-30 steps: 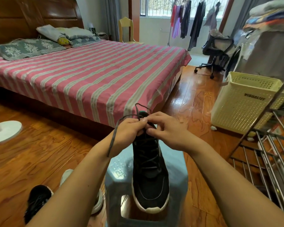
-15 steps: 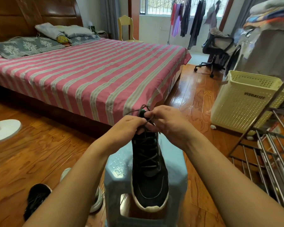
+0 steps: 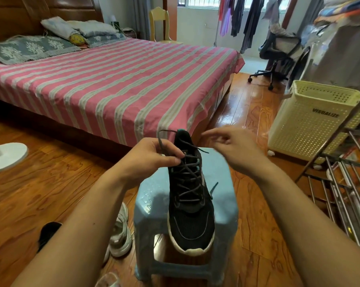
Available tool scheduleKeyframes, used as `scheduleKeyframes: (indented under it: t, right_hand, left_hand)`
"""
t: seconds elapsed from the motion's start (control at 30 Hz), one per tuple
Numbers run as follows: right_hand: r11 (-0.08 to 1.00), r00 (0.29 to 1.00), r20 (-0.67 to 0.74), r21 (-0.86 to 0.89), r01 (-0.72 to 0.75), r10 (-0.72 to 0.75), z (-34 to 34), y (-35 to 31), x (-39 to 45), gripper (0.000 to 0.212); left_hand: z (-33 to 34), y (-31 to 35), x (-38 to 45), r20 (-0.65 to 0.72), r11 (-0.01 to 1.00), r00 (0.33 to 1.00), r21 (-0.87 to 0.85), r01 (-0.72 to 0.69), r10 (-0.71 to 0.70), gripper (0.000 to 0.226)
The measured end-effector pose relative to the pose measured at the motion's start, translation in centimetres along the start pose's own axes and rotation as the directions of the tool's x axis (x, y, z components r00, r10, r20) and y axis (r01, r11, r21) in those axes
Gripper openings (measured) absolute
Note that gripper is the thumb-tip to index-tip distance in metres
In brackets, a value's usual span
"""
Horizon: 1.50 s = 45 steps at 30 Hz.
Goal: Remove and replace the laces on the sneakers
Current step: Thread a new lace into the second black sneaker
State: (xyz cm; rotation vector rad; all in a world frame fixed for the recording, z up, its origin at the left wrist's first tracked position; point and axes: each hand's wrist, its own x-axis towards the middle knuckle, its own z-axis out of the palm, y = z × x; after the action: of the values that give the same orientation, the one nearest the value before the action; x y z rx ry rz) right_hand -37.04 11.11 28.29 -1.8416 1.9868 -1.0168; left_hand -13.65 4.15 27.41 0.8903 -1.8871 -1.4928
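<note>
On the stool [image 3: 220, 195], the lace [image 3: 162, 139] was pinched by the left hand [image 3: 152, 157] at the sneaker [image 3: 189, 204]; the right hand [image 3: 235, 150] was held loosely open, empty.

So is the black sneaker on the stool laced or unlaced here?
Laced. The lace criss-crosses up the black sneaker; its ends hang loose, untied, one pinched in the left hand.

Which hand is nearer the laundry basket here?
Right. The right hand hangs above the stool's far right corner, on the side of the basket; the left hand pinches the lace left of the sneaker.
</note>
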Motion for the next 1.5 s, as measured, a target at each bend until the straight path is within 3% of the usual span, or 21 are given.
scheduleKeyframes:
  t: [0.07, 0.17, 0.27, 0.33, 0.37, 0.43, 0.5, 0.6, 0.67, 0.7, 0.73, 0.8, 0.87, 0.93, 1.0, 1.1, 1.2, 1.27, 1.37, 1.43, 1.5]
  right_hand:
    - [0.993, 0.982, 0.147, 0.007, 0.117, -0.117, 2.2, -1.8, 0.1, 0.027]
    - [0.995, 0.987, 0.128, 0.027, 0.099, -0.101, 4.4, -2.2, 0.1, 0.017]
    - [0.997, 0.984, 0.170, 0.062, 0.042, -0.052, 4.2, -2.2, 0.5, 0.010]
    - [0.989, 0.979, 0.202, 0.147, -0.009, -0.022, 3.7, -2.2, 0.7, 0.012]
    - [0.975, 0.976, 0.215, 0.221, -0.034, -0.014, 3.6, -2.3, 0.7, 0.016]
    - [0.926, 0.972, 0.233, 0.372, -0.063, -0.027, 3.5, -2.4, 0.6, 0.021]
    - [0.938, 0.982, 0.161, 0.345, 0.041, -0.102, 3.2, -2.3, 0.6, 0.017]
    - [0.920, 0.930, -0.110, -0.226, 0.319, -0.350, 2.5, 0.0, 1.6, 0.005]
    - [0.823, 0.931, -0.106, -0.510, 0.250, -0.349, 2.7, 1.2, 1.6, 0.007]
    - [0.807, 0.941, -0.089, -0.545, 0.228, -0.326, 3.4, 1.6, 1.4, 0.010]
    - [0.824, 0.947, -0.101, -0.526, 0.209, -0.305, 4.2, 1.7, 1.3, 0.012]
    - [0.952, 0.960, -0.231, -0.295, 0.086, -0.158, 4.6, 0.6, 1.4, 0.010]
    - [0.988, 0.961, -0.276, -0.150, -0.019, -0.023, 4.6, 0.6, 1.7, 0.009]
    - [0.947, 0.968, -0.233, -0.320, 0.016, -0.095, 4.7, 1.4, 1.3, 0.010]
    - [0.919, 0.951, -0.248, -0.386, 0.079, -0.186, 4.6, 2.0, 1.2, 0.011]
    - [0.996, 0.937, -0.340, -0.032, 0.078, -0.084, 4.0, 0.8, 1.8, 0.006]
    - [0.941, 0.962, -0.266, 0.338, 0.027, 0.067, 3.7, -0.7, 1.8, 0.004]
    - [0.890, 0.978, -0.202, 0.454, 0.040, 0.059, 3.6, -1.6, 1.7, 0.007]
    - [0.864, 0.992, -0.116, 0.493, 0.106, -0.056, 3.6, -3.4, 1.5, 0.018]
    - [0.899, 0.993, -0.021, 0.423, 0.114, -0.116, 3.7, -4.0, 1.2, 0.028]
    - [0.955, 0.993, -0.007, 0.275, 0.113, -0.116, 3.9, -3.6, 0.9, 0.032]
  left_hand:
    - [0.1, 0.1, 0.0, 0.012, 0.999, 1.000, 0.029, -0.023, 0.023, 0.015]
    - [0.9, -0.1, 0.7, -0.131, 0.989, 0.988, 0.132, -0.068, 0.086, 0.022]
    - [2.8, -0.7, 1.4, -0.413, 0.882, 0.844, 0.452, -0.137, 0.343, 0.027]
    - [3.8, -1.3, 1.5, -0.410, 0.781, 0.757, 0.590, -0.206, 0.509, 0.035]
    - [3.9, -1.5, 1.5, -0.384, 0.757, 0.754, 0.615, -0.221, 0.532, 0.036]
    - [3.4, -1.6, 1.5, -0.355, 0.754, 0.807, 0.637, -0.161, 0.472, 0.033]
    - [2.5, -1.1, 1.1, -0.324, 0.743, 0.869, 0.666, -0.071, 0.373, 0.034]
    - [0.7, -0.5, 0.3, -0.182, 0.830, 0.977, 0.558, 0.007, 0.113, 0.043]
    - [0.1, -0.8, -0.9, -0.054, 0.939, 0.990, 0.311, 0.143, -0.133, 0.047]
    - [-0.1, -1.0, -1.3, -0.011, 0.950, 0.979, 0.241, 0.198, -0.201, 0.048]
    - [-0.3, -1.4, -1.6, -0.018, 0.950, 0.974, 0.216, 0.225, -0.227, 0.048]
    - [-0.4, -1.9, -1.9, -0.082, 0.962, 0.966, 0.098, 0.254, -0.247, 0.045]
    - [-0.4, -2.0, -1.8, -0.023, 0.948, 0.953, -0.112, 0.299, -0.303, 0.045]
    - [-0.1, -1.7, -1.9, 0.067, 0.907, 0.932, -0.216, 0.362, -0.356, 0.048]
    - [0.0, -1.7, -1.6, -0.016, 0.918, 0.933, -0.184, 0.352, -0.361, 0.049]
    - [0.2, -1.5, -0.8, -0.300, 0.964, 0.921, -0.167, 0.206, -0.249, 0.025]
    - [0.9, -0.2, 0.6, -0.361, 0.919, 0.899, -0.380, 0.100, -0.247, 0.018]
    - [1.7, 0.9, 1.4, -0.310, 0.990, 0.943, -0.112, 0.087, -0.118, 0.014]
    - [3.1, 2.2, 1.9, -0.005, 0.948, 1.000, 0.317, -0.005, 0.007, 0.019]
    - [3.3, 2.0, 2.0, 0.011, 0.924, 1.000, 0.380, -0.025, 0.022, 0.021]
    - [2.8, 1.7, 1.9, -0.028, 0.949, 0.999, 0.314, -0.010, 0.019, 0.028]
